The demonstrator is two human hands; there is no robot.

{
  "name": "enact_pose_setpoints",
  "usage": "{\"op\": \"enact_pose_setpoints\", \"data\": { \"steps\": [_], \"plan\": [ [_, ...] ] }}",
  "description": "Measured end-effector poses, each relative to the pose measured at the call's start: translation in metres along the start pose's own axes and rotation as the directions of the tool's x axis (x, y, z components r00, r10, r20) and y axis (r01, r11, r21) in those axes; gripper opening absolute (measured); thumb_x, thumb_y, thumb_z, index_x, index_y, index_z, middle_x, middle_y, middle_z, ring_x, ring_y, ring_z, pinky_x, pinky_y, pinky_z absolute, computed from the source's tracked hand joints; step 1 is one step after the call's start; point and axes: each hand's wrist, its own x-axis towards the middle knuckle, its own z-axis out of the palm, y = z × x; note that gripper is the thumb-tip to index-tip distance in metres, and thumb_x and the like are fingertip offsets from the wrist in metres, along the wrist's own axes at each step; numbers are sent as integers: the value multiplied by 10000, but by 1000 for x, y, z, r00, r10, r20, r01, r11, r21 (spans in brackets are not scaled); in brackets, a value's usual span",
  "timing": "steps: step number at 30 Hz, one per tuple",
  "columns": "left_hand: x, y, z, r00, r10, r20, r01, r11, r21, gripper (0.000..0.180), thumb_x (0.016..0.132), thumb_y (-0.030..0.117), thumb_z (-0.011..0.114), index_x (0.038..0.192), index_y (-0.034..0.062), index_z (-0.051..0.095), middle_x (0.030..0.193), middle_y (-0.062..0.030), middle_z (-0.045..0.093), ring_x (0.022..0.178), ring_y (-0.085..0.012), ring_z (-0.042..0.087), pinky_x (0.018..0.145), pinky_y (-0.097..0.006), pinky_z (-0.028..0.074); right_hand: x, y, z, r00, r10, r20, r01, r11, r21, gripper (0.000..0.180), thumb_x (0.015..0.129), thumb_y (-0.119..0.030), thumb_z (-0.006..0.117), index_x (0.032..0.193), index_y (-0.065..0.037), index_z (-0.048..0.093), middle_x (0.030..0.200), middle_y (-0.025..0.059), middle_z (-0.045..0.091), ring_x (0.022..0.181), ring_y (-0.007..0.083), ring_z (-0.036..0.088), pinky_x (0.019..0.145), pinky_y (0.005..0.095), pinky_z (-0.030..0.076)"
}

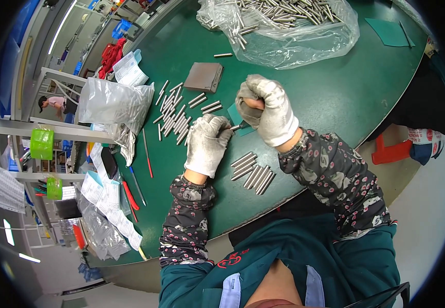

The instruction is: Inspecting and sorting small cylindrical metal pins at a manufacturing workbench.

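My left hand (207, 141), in a white glove, is closed around a short metal rod (236, 127) whose tip sticks out to the right. My right hand (266, 108), also gloved, is closed in a fist just above and right of that tip, gripping something small that I cannot make out. Under the hands lies a small teal pad (233, 114). A group of several finished metal rods (253, 172) lies on the green table (335, 87) below my hands. More loose rods (173, 113) are spread out to the left.
A clear plastic bag of rods (284, 23) sits at the far edge, a filled bag (114, 102) at the left. A dark grey block (203, 77) lies above the loose rods. Red and blue pens (147, 154) and paper slips (112, 205) lie along the left edge.
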Motion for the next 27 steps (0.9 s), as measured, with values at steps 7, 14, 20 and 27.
{"op": "enact_pose_setpoints", "data": {
  "steps": [7,14,20,27],
  "plan": [
    [4,0,-3,999,-11,40,14,998,-67,144,639,47,668,746,62,574,728,-80,552,704,-276,549,627,-366,435,1,1,10,999,-29,29,35,976,-213,359,859,-326,417,590,-109,322,541,-36,269,459,65,253,427,228,205],
    [7,-4,-2,999,29,39,-26,997,-75,133,653,73,666,747,66,572,723,-80,540,717,-274,546,634,-367,438,8,5,13,999,-1,45,14,955,-297,339,853,-301,440,603,-81,376,555,-31,323,473,61,303,447,216,246],
    [2,-3,-2,999,-3,37,6,998,-66,154,665,82,667,792,67,582,745,-80,552,723,-274,547,652,-363,444,7,4,7,996,-68,-66,58,990,-130,372,869,-320,417,563,-117,356,509,-30,280,423,77,285,405,227,226],
    [0,-1,1,999,32,-16,-32,999,25,162,679,84,649,831,80,591,793,-76,563,772,-277,544,674,-375,444,2,1,4,998,36,-50,-38,999,-24,402,871,-361,394,555,-136,290,489,-37,234,412,73,226,395,240,167]
  ]
}}
